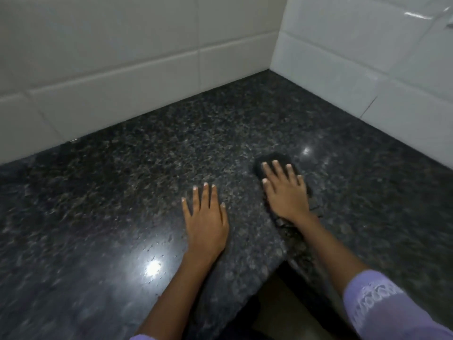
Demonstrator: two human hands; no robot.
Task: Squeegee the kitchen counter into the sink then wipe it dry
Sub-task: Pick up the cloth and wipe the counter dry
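Note:
The dark speckled granite counter [137, 173] fills the view and runs into a corner of white tiled walls. My right hand [285, 192] lies flat with spread fingers on a dark cloth or pad [274, 159], pressing it onto the counter; only its far edge and a bit beside my wrist show. My left hand [206, 219] rests flat on the bare counter with fingers apart, holding nothing. A few water droplets [157, 251] glint near a light reflection by my left forearm. No sink or squeegee is in view.
White tiled walls [117, 57] bound the counter at the back and right, meeting in a corner [270, 67]. The counter's inner front edge [272, 266] angles between my arms, with floor [282, 312] below it.

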